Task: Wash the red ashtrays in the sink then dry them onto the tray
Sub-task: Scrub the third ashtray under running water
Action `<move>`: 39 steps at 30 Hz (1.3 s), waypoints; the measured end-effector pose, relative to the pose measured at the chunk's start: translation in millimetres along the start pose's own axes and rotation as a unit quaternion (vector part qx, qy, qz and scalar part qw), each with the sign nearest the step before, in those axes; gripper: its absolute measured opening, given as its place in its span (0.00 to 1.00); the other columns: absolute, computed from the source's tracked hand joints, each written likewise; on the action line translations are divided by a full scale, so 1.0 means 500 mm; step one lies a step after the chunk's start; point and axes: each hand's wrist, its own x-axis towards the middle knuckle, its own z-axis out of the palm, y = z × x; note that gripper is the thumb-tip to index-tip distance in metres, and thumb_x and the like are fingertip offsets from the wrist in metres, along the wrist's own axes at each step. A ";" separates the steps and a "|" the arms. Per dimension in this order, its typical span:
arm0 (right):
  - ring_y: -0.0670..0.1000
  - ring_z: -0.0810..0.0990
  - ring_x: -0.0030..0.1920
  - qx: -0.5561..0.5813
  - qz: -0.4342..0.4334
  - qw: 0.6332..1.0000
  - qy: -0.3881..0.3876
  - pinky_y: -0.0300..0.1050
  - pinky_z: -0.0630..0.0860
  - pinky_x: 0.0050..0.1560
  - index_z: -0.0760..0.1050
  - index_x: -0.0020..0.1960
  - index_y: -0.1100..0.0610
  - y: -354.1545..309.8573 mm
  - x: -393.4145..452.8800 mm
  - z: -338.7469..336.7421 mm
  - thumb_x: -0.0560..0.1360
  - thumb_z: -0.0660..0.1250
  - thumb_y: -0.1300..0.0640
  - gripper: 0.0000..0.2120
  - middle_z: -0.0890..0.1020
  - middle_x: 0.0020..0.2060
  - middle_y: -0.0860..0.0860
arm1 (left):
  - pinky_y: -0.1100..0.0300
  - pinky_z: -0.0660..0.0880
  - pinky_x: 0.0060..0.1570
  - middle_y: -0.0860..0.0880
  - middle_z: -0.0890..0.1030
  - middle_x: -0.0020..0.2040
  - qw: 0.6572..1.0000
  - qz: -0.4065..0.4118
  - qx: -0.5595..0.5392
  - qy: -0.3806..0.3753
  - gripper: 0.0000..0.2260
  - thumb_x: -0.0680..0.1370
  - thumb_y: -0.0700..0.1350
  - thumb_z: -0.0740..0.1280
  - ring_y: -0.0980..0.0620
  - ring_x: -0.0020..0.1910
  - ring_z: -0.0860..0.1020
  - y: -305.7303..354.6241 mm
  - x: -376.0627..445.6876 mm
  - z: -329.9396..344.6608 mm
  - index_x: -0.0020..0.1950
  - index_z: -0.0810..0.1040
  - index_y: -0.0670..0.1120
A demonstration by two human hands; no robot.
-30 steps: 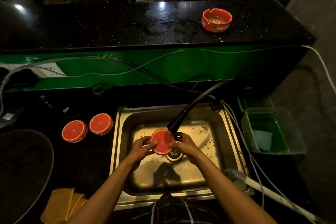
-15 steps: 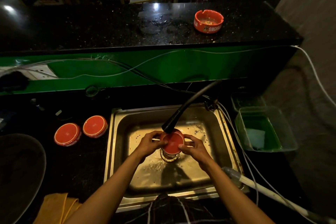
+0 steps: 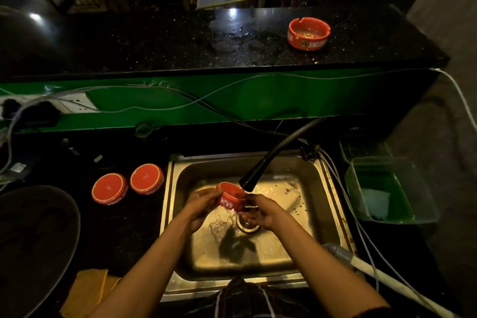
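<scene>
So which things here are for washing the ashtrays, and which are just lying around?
For the job:
- ashtray in hand, held by the left hand and right hand
- faucet
- sink
- two upside-down ashtrays
- dirty ashtray on the ledge
- dark tray
- yellow cloth

Just lying about:
- green tub
- cables

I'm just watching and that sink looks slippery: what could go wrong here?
The wet round red ashtray, held by both hands under the black faucet spout, might slip into the steel sink and chip. Splashes could also reach the grey cables along the sink's right rim.
</scene>
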 end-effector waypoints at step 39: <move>0.58 0.85 0.41 0.011 -0.026 1.000 0.011 0.46 0.83 0.43 0.76 0.57 0.65 0.048 -0.029 -0.044 0.78 0.68 0.60 0.11 0.85 0.47 0.61 | 0.54 0.80 0.51 0.41 0.83 0.55 0.994 0.023 0.105 -0.004 0.15 0.76 0.45 0.73 0.44 0.56 0.81 -0.035 -0.017 0.033 0.60 0.79 0.41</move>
